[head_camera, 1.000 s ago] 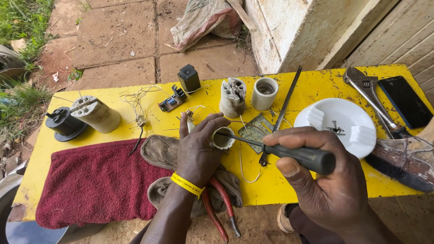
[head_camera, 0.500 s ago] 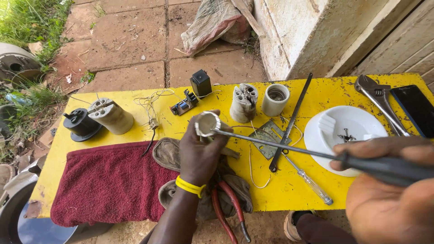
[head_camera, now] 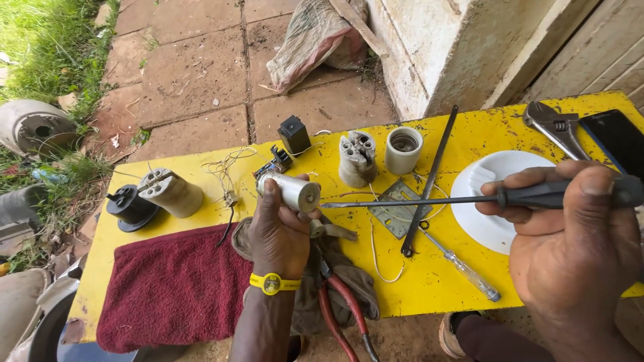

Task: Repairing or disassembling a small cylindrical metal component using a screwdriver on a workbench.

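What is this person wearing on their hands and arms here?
Both hands are bare, no gloves, and no sleeves show on either forearm. The left hand has a yellow wristband with a small round piece on top. The right hand shows no band, watch or ring.

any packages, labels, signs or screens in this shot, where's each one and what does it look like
Phone screen: far right edge of the yellow table, beside the adjustable wrench; flat dark rectangle, screen off.
Sack: on the paving behind the table, against the wall; crumpled, whitish with reddish patches, a plank lying across it.
No signs, and no label clear enough to make out.
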